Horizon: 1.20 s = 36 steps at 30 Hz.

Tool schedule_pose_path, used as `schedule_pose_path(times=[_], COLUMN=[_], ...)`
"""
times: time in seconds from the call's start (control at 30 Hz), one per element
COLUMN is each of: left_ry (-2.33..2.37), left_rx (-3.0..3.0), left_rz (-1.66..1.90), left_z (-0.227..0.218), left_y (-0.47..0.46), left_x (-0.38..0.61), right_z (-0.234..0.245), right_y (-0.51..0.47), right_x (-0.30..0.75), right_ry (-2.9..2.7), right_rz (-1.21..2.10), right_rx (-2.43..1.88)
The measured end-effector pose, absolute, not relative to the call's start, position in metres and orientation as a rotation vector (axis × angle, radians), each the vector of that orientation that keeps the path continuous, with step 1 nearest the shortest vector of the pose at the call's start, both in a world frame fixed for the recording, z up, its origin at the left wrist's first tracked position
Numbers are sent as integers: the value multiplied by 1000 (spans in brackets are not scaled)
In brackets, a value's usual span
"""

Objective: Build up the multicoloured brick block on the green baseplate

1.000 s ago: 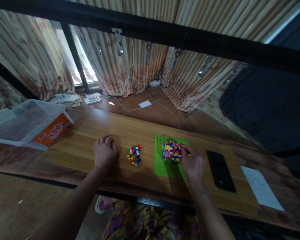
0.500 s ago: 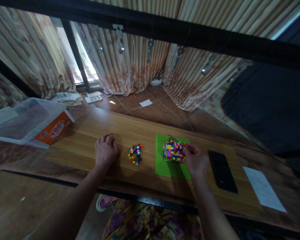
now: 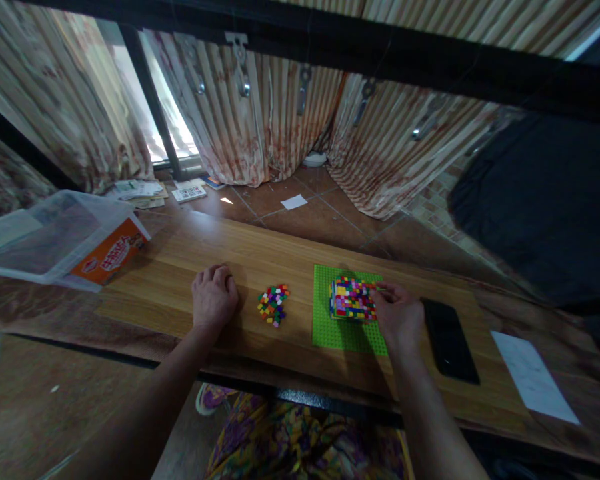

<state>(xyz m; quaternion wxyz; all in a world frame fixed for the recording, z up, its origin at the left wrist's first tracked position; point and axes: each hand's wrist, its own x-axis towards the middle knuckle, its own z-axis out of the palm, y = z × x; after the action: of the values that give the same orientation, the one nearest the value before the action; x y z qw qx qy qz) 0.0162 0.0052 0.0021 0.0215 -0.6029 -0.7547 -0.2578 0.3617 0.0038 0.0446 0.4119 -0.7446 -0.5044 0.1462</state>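
My right hand is at the right edge of a multicoloured block of small toy bricks, thumb and fingers pinched together. Whatever lies between those fingertips is too small to make out. The block stands on a green studded baseplate, and my hand covers its right end. On the wooden board, my left hand rests palm down with its fingers curled in, and I see nothing in it. To the right of that hand lies a loose pile of small coloured bricks, apart from it.
A black phone lies right of the baseplate, with a white paper sheet beyond it. At the far left stands a clear plastic bin with an orange label. The wooden board carries the bricks. Curtains hang behind.
The view has shifted slightly. My right hand stays at the block's right edge, its fingertips a little changed in position. My left hand and the loose pile look unchanged.
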Motion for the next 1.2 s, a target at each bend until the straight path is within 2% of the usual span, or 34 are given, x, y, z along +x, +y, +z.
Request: schedule_pose_path(times=[0.4,0.63,0.87,1.2], left_ry=[-2329,-2336,-2350,-2336], left_rx=[-1885,-1871,-1862,-1849], left_rz=[-792,-783,-747,-767], left_z=[4,3,4,0], left_y=[5,4,3,3], left_x=[17,18,19,18], right_z=[47,50,31,7], right_y=[2,-28,-71,-65], right_x=[362,332,253,214], right_ry=[-1284,-1175,-1648,-2011], right_rz=[309,331,593,422], right_rx=[-1899,-1709,-1473,-1444])
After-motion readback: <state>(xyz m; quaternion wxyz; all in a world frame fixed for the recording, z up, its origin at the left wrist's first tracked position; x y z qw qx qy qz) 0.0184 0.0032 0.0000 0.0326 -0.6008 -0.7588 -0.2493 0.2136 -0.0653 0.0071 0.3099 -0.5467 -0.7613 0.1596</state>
